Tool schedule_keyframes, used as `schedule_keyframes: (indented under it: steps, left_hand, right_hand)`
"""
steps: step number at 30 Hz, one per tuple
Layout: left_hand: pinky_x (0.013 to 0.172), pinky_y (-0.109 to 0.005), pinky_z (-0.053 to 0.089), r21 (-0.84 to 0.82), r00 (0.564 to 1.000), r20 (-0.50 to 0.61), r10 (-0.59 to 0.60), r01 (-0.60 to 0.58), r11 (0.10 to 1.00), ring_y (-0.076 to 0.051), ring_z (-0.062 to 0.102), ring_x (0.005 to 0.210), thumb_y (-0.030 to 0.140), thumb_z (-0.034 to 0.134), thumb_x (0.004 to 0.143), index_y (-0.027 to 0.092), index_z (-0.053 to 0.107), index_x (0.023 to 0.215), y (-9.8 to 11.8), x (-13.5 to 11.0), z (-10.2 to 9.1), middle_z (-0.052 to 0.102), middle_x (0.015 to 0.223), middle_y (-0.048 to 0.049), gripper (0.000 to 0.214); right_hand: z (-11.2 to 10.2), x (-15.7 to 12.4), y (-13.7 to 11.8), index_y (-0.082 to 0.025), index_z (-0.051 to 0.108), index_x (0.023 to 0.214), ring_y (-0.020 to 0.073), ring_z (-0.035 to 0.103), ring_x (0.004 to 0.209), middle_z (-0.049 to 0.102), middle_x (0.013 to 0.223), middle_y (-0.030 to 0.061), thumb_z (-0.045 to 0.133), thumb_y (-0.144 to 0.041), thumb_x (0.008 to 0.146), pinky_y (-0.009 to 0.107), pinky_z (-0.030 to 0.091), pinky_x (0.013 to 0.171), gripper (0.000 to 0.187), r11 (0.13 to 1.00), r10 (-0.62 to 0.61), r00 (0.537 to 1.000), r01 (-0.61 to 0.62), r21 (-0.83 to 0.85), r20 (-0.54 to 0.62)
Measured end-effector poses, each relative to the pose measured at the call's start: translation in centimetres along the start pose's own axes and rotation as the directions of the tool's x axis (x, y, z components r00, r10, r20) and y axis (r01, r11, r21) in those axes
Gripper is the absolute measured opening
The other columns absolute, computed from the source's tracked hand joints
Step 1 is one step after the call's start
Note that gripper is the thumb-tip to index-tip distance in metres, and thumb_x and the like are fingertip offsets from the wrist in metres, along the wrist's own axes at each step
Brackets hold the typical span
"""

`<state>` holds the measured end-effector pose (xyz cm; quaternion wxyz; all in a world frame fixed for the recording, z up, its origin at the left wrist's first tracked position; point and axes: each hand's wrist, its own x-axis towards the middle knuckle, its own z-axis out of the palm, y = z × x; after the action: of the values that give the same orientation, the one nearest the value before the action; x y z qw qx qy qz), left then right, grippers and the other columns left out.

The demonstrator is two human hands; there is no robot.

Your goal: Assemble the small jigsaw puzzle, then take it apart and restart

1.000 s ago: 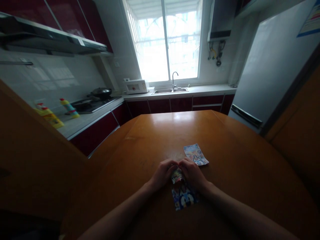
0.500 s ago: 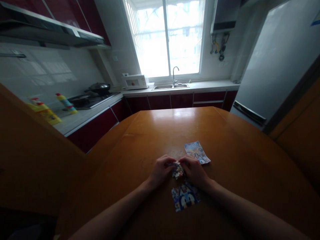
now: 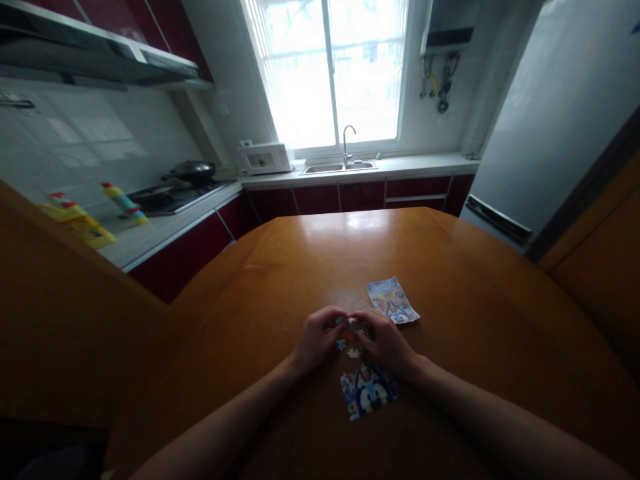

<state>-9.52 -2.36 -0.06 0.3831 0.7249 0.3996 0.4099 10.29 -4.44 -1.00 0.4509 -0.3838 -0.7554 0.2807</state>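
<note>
On the brown wooden table (image 3: 350,260) lies a partly assembled blue cartoon jigsaw (image 3: 369,393) near the front edge. Just beyond it my left hand (image 3: 317,337) and my right hand (image 3: 386,341) meet, fingers curled and pinched together on small puzzle pieces (image 3: 353,324) held between them. Two loose pieces (image 3: 349,349) rest on the table under my hands. A printed picture card (image 3: 393,301) lies flat just beyond my right hand.
A kitchen counter runs behind the table with a sink and tap (image 3: 345,163), a white microwave (image 3: 263,159), a hob with a wok (image 3: 190,172) and yellow bottles (image 3: 80,223). A grey fridge (image 3: 540,127) stands at the right.
The clump of pieces that my hands held over the jigsaw has come apart; a couple of pieces now lie loose on the table, and my hands sit slightly farther from the assembled part.
</note>
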Motion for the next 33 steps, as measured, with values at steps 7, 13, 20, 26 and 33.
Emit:
schedule_keyframes:
  steps: [7, 13, 20, 26, 33]
  left_hand:
    - [0.078, -0.028, 0.054, 0.137, 0.997, 0.051, 0.059, -0.066, 0.988, -0.019, 0.067, 0.087, 0.027, 0.071, 0.083, 0.016, 0.072, 0.097, 0.22, -0.1, -0.13, 0.072, 0.094, -0.007, 0.017]
    - [0.076, -0.028, 0.054, 0.195, 0.998, 0.036, 0.048, -0.054, 0.979, -0.019, 0.069, 0.083, 0.029, 0.065, 0.089, 0.017, 0.076, 0.099, 0.15, -0.05, -0.17, 0.075, 0.092, -0.0072, 0.019]
    - [0.086, -0.032, 0.056, 0.117, 0.999, 0.009, 0.034, -0.035, 0.993, -0.021, 0.072, 0.094, 0.021, 0.056, 0.092, 0.018, 0.075, 0.107, 0.06, -0.09, 0.03, 0.077, 0.104, -0.0073, 0.024]
    - [0.094, -0.033, 0.054, 0.089, 0.996, 0.063, 0.06, -0.065, 0.994, -0.02, 0.069, 0.103, 0.018, 0.051, 0.095, 0.019, 0.07, 0.115, 0.21, -0.22, 0.02, 0.074, 0.112, -0.0064, 0.028]
    - [0.091, -0.033, 0.053, 0.128, 0.996, 0.039, 0.077, -0.082, 0.988, -0.02, 0.066, 0.102, 0.021, 0.054, 0.094, 0.018, 0.069, 0.11, 0.35, -0.14, 0.09, 0.071, 0.108, -0.0089, 0.022]
  right_hand:
    - [-0.21, 0.08, -0.23, -0.021, 0.067, 0.099, 0.0167, 0.058, 0.079, 0.061, 0.088, 0.0026, 0.058, -0.019, 0.092, 0.03, 0.046, 0.075, 0.011, 0.999, 0.033, 0.998, -0.035, -0.028, -0.051]
    - [-0.37, 0.1, -0.32, -0.021, 0.067, 0.095, 0.0186, 0.06, 0.087, 0.064, 0.091, 0.004, 0.056, -0.02, 0.094, 0.032, 0.047, 0.08, 0.011, 1.0, 0.017, 0.998, -0.017, 0.01, -0.064]
    - [-0.32, 0.06, -0.21, -0.022, 0.068, 0.102, 0.0197, 0.062, 0.094, 0.067, 0.098, 0.0057, 0.051, -0.013, 0.095, 0.034, 0.048, 0.085, 0.02, 0.998, -0.022, 0.996, 0.027, 0.053, -0.081]
    - [-0.26, 0.11, -0.34, -0.021, 0.068, 0.101, 0.0198, 0.061, 0.096, 0.065, 0.102, 0.0076, 0.046, -0.016, 0.098, 0.034, 0.049, 0.086, 0.022, 0.995, -0.046, 0.992, 0.056, 0.082, -0.118]
    - [-0.17, -0.01, 0.0, -0.022, 0.064, 0.109, 0.0189, 0.063, 0.092, 0.068, 0.097, 0.0055, 0.042, -0.014, 0.096, 0.034, 0.05, 0.083, 0.027, 0.995, 0.025, 0.991, -0.012, 0.102, -0.133]
